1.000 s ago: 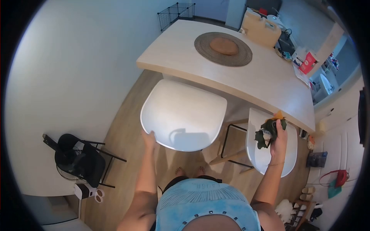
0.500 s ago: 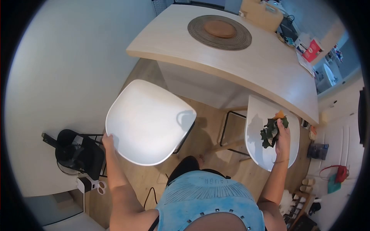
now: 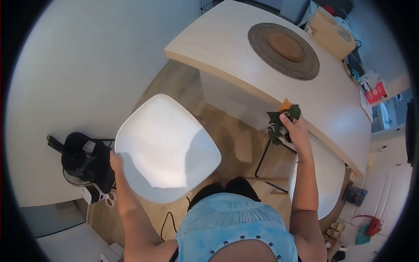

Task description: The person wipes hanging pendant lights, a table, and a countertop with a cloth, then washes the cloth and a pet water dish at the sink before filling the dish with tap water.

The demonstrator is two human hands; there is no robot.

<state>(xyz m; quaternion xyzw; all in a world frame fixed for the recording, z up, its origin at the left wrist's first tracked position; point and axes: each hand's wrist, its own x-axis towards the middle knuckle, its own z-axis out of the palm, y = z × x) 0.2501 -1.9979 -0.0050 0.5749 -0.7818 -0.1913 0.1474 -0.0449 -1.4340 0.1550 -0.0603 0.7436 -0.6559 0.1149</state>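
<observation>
On the left, my left hand [image 3: 116, 162] is closed around the left edge of a white chair seat [image 3: 166, 144], with the fingers partly hidden beneath it. Raised near the counter's edge, my right hand [image 3: 297, 131] grips a bunch of dark green leaves [image 3: 276, 126] with an orange-yellow piece at its top. What the leaves are attached to is hidden in the palm. Below my right forearm stands a second white chair [image 3: 325, 174], partly under the counter's overhang.
A pale wooden counter [image 3: 227, 52] spans the top, bearing a round woven placemat [image 3: 262, 39] with a brown disc [image 3: 286, 46]. A beige container [image 3: 329, 32] stands at its far right. Black items [image 3: 85, 159] sit by the left wall, and a cable [image 3: 163, 225] lies on the floor.
My right hand has moved up and left with the leaves, from over the right chair to the counter's edge. The left chair has turned slightly in my left hand. The view has shifted.
</observation>
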